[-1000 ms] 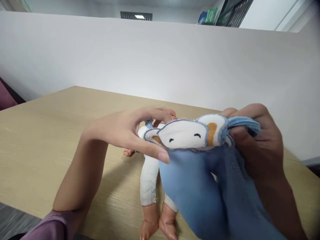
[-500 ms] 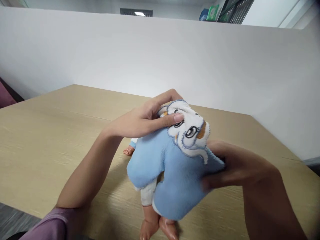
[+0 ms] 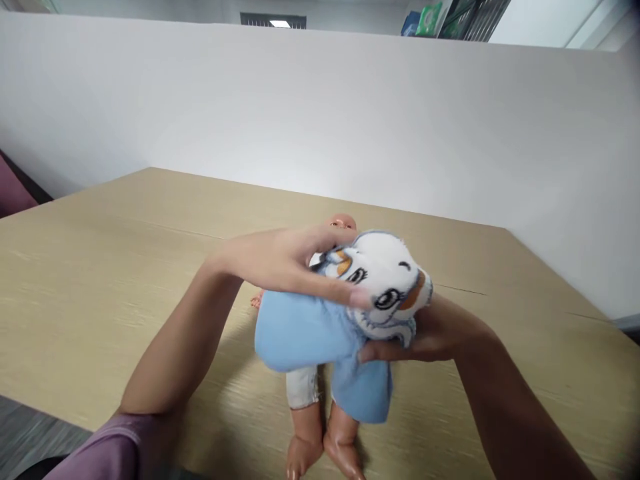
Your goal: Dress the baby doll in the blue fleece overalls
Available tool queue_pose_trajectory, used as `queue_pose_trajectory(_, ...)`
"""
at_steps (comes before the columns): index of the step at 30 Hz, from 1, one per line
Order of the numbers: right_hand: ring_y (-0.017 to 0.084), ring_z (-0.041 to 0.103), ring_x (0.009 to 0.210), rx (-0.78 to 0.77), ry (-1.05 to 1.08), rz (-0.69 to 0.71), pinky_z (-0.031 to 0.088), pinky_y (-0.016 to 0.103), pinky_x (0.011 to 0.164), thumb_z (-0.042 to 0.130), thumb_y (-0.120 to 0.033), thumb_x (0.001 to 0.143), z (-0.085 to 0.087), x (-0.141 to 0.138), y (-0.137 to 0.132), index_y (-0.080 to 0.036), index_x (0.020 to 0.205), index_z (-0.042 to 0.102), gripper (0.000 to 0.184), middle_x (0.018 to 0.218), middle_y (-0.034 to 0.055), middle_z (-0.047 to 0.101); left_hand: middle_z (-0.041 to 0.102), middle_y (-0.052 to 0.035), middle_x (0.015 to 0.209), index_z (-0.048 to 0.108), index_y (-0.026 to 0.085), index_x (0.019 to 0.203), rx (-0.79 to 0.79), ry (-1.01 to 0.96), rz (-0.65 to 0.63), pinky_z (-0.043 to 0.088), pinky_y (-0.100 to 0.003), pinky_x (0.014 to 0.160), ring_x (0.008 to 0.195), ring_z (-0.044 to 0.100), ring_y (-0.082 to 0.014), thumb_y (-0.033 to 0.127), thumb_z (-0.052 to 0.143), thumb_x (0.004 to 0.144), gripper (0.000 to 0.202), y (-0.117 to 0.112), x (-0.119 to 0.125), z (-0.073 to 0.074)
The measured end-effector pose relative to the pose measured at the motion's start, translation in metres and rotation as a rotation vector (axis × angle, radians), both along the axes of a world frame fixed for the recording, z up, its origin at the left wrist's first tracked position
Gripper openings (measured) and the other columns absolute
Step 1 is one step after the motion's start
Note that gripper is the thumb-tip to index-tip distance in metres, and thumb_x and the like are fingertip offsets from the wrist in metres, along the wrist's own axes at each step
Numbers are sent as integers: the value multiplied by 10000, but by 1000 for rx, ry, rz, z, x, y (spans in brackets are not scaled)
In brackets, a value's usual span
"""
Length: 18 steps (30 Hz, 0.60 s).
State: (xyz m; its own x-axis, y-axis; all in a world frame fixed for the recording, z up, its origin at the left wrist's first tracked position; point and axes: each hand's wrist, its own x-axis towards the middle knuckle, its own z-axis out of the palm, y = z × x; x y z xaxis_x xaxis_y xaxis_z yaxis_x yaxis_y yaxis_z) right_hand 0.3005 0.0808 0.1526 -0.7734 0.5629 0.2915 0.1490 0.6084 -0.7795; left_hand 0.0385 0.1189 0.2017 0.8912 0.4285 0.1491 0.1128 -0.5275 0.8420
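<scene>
A light blue plush garment (image 3: 300, 330) with two hanging lobes is held above a baby doll (image 3: 306, 427). An embroidered white animal face (image 3: 383, 260) with orange patches is on its upper part. My left hand (image 3: 295, 263) grips the garment's upper left, thumb across the embroidered face. From the right, my right hand (image 3: 425, 333) pinches the cloth below that face, thumb in front and fingers mostly hidden behind. The doll lies on its back, feet towards me, in white legwear. Its torso is mostly hidden, while the top of its head shows beyond my left hand.
Beneath everything is a wooden table (image 3: 125, 267) with a pale wall panel (image 3: 300, 120) along its back. At the far left edge is a pink and black object (image 3: 17, 187). A green packet (image 3: 429, 20) appears beyond the panel.
The garment has been lowered towards me and its right lobe gathered inward. My right hand has moved left, beneath the embroidered face. The doll's head has come into view.
</scene>
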Motion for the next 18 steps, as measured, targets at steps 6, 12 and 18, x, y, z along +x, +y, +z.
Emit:
queue_pose_trajectory(6,277,737,1166,-212,158,-42,592,338,1033,853,-434,904,-10,19,6,-223,1333,752,489,1243,70,779,777,-49,864,799,224,1115,-41,-9,-158,631,-293,881,955,766,-259,421,902,848,347,17,-10,-4)
queue_pose_trajectory(12,370,581,1440,-352,-127,122,462,447,1246,1072,-435,564,-14,11,14,-237,1469,681,1006,1369,89,740,774,-73,908,763,207,1191,-147,-182,-62,622,-322,970,996,761,-249,490,830,918,398,22,-4,-13)
queue_pose_trajectory(18,339,690,1312,-379,136,108,568,403,1134,1062,-395,615,-24,10,14,-245,1467,686,943,1341,88,761,815,-84,939,810,184,1038,-272,107,-260,647,-281,742,848,771,-271,475,1023,659,523,31,-10,-14)
